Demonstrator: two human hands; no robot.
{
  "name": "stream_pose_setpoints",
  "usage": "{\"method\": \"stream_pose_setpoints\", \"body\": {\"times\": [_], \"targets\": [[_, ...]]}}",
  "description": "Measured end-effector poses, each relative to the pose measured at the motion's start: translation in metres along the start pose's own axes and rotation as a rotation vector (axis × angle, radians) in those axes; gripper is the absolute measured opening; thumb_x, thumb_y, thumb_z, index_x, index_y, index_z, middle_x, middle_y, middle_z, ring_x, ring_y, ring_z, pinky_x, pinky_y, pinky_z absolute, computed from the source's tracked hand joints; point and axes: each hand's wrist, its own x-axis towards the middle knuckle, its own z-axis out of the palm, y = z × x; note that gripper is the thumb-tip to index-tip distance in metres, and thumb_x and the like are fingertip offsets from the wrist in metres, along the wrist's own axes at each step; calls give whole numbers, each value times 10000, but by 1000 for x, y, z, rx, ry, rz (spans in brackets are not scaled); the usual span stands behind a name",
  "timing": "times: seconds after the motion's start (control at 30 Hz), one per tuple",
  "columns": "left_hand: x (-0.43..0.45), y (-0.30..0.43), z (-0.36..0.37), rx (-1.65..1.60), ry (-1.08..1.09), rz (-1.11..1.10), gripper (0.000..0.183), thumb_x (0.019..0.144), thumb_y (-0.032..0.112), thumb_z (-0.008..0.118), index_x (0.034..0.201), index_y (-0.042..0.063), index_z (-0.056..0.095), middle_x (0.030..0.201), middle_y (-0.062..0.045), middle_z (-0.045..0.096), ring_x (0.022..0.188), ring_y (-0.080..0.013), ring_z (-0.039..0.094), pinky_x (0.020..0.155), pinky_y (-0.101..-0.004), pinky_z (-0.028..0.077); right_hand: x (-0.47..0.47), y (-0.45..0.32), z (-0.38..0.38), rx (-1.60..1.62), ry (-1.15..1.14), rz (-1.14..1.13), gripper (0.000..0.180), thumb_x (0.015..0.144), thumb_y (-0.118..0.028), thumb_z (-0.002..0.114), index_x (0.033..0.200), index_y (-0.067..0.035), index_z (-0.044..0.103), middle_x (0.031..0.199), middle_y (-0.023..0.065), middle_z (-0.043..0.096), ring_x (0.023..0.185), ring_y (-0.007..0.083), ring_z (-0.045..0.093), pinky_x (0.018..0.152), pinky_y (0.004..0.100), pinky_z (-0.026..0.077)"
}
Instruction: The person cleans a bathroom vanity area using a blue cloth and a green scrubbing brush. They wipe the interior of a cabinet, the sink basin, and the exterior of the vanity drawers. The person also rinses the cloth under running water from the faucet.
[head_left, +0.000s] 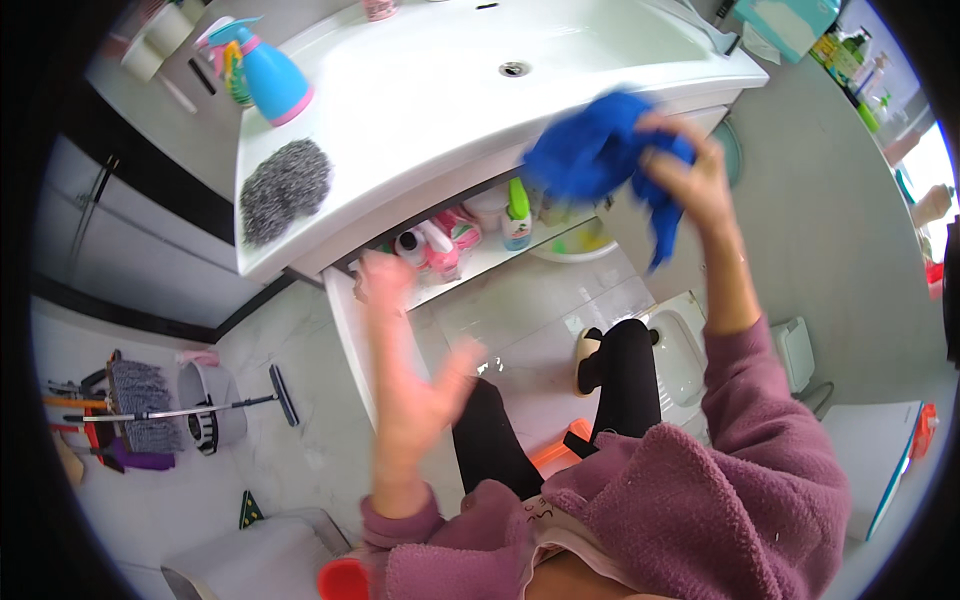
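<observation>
My right hand (686, 169) grips a blue cloth (592, 150), which hangs bunched over the front edge of the white washbasin counter (420, 127). Blurred and with its fingers apart, my left hand (416, 375) is held over the open door of the cabinet below, holding nothing. Inside the cabinet stand a pink bottle (442, 259) and a spray bottle with a green top (517, 217), among other containers. A grey, fluffy cloth or pad (285, 191) lies on the counter's left end, near a blue spray bottle (274, 79) with a pink base.
A squat toilet (675, 352) is set in the floor to the right. At the left are a mop (142, 405), a grey bucket (217, 405) and a squeegee (283, 395). A red container (343, 580) is at the bottom, and an orange object (559, 446) lies between my legs.
</observation>
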Motion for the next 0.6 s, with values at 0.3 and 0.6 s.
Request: {"method": "stream_pose_setpoints", "body": {"times": [0.3,0.6], "targets": [[135,-83,-85,527,231,11,653,643,340,725,1214,182,450,1178,-181,435,1069,-337,473,861,-364,416,78,50,47,-336,95,-356,304,733,-140,488,1006,-91,613,873,97,622,771,205,573,759,283,448],[99,-100,-177,-246,775,-129,584,708,192,741,1151,-26,429,1023,-102,536,877,-143,533,762,-251,439,103,-99,286,-475,-421,-330,574,696,-569,577,1211,-339,472,1055,111,581,967,339,530,879,410,417]]}}
